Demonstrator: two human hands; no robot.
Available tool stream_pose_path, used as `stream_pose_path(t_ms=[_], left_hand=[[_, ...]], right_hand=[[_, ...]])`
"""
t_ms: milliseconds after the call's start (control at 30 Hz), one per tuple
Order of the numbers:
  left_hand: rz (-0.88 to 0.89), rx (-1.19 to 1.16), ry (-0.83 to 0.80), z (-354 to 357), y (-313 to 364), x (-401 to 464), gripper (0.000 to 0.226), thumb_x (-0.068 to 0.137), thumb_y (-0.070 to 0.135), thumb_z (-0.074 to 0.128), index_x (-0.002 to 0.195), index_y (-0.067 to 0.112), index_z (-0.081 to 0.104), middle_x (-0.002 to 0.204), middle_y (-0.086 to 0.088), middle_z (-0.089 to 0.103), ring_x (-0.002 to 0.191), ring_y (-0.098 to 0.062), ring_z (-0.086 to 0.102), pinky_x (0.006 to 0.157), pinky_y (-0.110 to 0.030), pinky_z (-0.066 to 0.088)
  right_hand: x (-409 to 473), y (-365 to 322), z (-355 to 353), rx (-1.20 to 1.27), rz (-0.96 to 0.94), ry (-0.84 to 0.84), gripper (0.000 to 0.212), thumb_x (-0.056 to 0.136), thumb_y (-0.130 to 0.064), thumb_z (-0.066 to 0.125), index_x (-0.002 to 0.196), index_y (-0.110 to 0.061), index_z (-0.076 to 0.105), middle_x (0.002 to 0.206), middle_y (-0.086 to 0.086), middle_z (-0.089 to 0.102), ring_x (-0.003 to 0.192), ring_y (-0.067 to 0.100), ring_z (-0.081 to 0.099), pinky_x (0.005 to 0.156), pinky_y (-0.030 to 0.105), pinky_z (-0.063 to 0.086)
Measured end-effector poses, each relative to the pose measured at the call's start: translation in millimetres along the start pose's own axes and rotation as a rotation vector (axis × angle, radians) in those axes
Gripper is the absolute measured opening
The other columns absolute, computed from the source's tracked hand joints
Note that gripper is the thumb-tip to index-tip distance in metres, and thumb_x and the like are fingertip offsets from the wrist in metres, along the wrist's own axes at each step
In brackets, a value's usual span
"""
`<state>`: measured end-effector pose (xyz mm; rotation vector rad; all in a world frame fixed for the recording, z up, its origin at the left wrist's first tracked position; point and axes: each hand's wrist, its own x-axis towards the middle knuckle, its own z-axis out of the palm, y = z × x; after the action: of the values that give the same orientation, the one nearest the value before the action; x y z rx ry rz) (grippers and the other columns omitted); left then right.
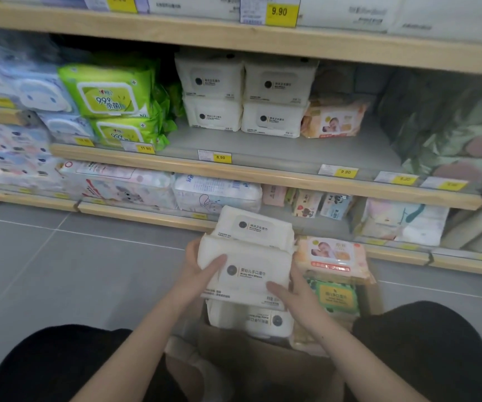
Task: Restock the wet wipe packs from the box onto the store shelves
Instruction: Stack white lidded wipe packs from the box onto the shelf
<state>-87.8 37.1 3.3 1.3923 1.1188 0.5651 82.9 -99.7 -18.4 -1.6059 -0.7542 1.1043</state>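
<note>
A white wet wipe pack (245, 271) is held between both hands above the cardboard box (263, 369). My left hand (202, 265) grips its left end, thumb on top. My right hand (292, 291) grips its right front corner. A second white pack (254, 227) rests just behind it, touching it. In the box lie another white pack (257, 320), an orange baby-picture pack (332, 256) and a green-labelled pack (335, 297). On the middle shelf (263, 152) stand two stacks of matching white packs (245, 94), with an orange pack (332, 120) to their right.
Green packs (112, 100) and blue packs (39, 94) fill the shelf's left side. Patterned bags (448, 126) stand at the right. The lower shelf (147, 216) holds assorted packs. Yellow price tags (220, 157) line the shelf edges. My dark-clothed knees flank the box on the grey tiled floor (60, 271).
</note>
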Motion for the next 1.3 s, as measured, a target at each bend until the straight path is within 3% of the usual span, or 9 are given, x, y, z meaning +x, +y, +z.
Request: stream_pose_path(t_ms=[233,333,400,567,867,967,1033,1167,1300], left_hand=[[0.229,-0.088,-0.017,4.5,24.1,-13.1,0.058,0.085,0.015,0.066,0.132,0.030,0.034,0.117,0.013,0.051,0.091,0.016,0.056,0.068,-0.007,0.048],[0.315,-0.109,-0.056,5.4,36.4,-15.3,0.057,0.081,0.013,0.070,0.127,0.030,0.041,0.118,0.014,0.052,0.093,0.016,0.056,0.069,-0.004,0.045],[0.360,-0.116,-0.098,7.4,39.7,-16.4,0.058,0.074,0.018,0.072,0.124,0.031,0.044,0.119,0.010,0.056,0.098,0.007,0.058,0.073,-0.009,0.047],[0.413,-0.051,-0.155,17.4,40.9,-16.5,0.069,0.062,0.041,0.074,0.125,0.033,0.046,0.118,0.018,0.056,0.108,-0.002,0.056,0.086,-0.018,0.047],[0.287,0.036,-0.239,33.7,48.3,36.1,0.078,0.055,0.059,0.074,0.125,0.049,0.040,0.122,0.011,0.054,0.116,-0.010,0.054,0.093,-0.035,0.051],[0.305,0.268,-0.232,38.3,55.2,67.6,0.091,0.060,0.057,0.078,0.137,0.039,0.033,0.128,0.014,0.049,0.120,-0.003,0.046,0.084,-0.012,0.042],[0.364,0.516,-0.266,46.1,51.8,88.0,0.098,0.063,0.051,0.080,0.143,0.033,0.027,0.139,0.010,0.040,0.121,-0.004,0.041,0.084,-0.009,0.038],[0.453,1.204,-0.442,67.3,25.4,122.0,0.120,0.056,0.063,0.076,0.149,0.029,0.008,0.156,0.003,0.011,0.143,-0.017,0.010,0.116,-0.044,0.016],[0.504,1.471,-0.530,80.5,13.0,141.8,0.129,0.053,0.059,0.078,0.148,0.032,-0.006,0.157,0.000,-0.001,0.144,-0.023,-0.006,0.113,-0.055,-0.002]], right_hand=[[-3.3,-47.4,-25.3,-0.180,-0.128,0.010,0.068,0.075,-0.024,0.078,0.126,-0.046,0.040,0.130,-0.011,0.053,0.121,0.009,0.052,0.100,0.040,0.047],[6.0,-74.7,-38.7,-0.596,-0.141,0.029,0.112,0.061,-0.046,0.084,0.147,-0.032,0.014,0.150,-0.014,0.020,0.139,0.009,0.021,0.116,0.038,0.024],[16.2,-92.6,-40.8,-0.771,-0.165,-0.101,0.128,0.052,-0.055,0.084,0.148,-0.038,0.002,0.152,-0.021,0.006,0.141,0.006,0.008,0.117,0.035,0.016],[32.1,-114.9,-32.9,-0.910,-0.067,-0.425,0.101,0.051,-0.048,0.087,0.135,-0.049,0.029,0.130,-0.020,0.049,0.116,0.004,0.050,0.097,0.027,0.044],[45.7,-90.3,-82.3,-0.838,-0.069,-0.217,0.094,0.044,-0.047,0.087,0.123,-0.047,0.037,0.114,-0.019,0.055,0.105,0.006,0.055,0.090,0.033,0.049],[51.1,-80.4,-115.4,-0.936,-0.015,-0.122,0.101,0.041,-0.055,0.083,0.129,-0.047,0.032,0.119,-0.019,0.053,0.108,0.009,0.053,0.089,0.032,0.048],[52.6,-76.6,-136.1,-0.956,0.017,-0.065,0.103,0.042,-0.055,0.082,0.131,-0.045,0.033,0.119,-0.017,0.053,0.107,0.009,0.053,0.089,0.031,0.047],[54.5,-69.6,-168.3,-0.876,0.094,0.015,0.095,0.045,-0.047,0.084,0.127,-0.044,0.038,0.113,-0.017,0.059,0.102,0.009,0.057,0.089,0.033,0.049],[58.5,-60.3,-182.7,-0.816,0.131,0.034,0.093,0.045,-0.044,0.086,0.126,-0.044,0.041,0.109,-0.018,0.062,0.100,0.007,0.059,0.089,0.035,0.050]])
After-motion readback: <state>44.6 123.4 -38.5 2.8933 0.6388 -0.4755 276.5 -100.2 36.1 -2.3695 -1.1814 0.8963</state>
